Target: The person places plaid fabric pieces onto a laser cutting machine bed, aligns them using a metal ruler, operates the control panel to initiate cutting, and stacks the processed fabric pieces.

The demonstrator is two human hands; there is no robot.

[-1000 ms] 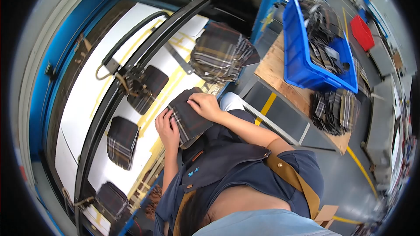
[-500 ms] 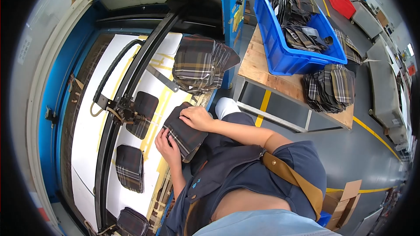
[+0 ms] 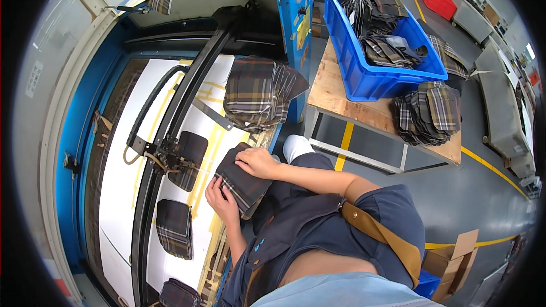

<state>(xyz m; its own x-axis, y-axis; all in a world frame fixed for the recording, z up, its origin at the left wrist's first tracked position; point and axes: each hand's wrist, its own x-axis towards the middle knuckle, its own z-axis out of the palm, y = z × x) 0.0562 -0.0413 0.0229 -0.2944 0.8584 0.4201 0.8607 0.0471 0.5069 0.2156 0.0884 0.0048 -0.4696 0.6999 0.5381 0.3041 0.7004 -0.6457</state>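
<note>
My left hand (image 3: 225,203) has its grip closed on the striped side of the stack (image 3: 249,186), probably to keep the layers from slipping. My right hand (image 3: 260,164) bends its fingers over the top, seemingly to steady it; whether that grip pinches cloth, I cannot tell. The stack is at the near edge of the bed (image 3: 212,258), within easy reach.

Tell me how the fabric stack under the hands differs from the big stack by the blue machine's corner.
The stack under the hands has both hands touching it; the big stack lies untouched. The stack under the hands looks fairly even-edged, while the big stack fans out unevenly. The first shows a mostly dark top piece, the big stack broader tan and pale bands. Both are dark plaid pieces.
</note>
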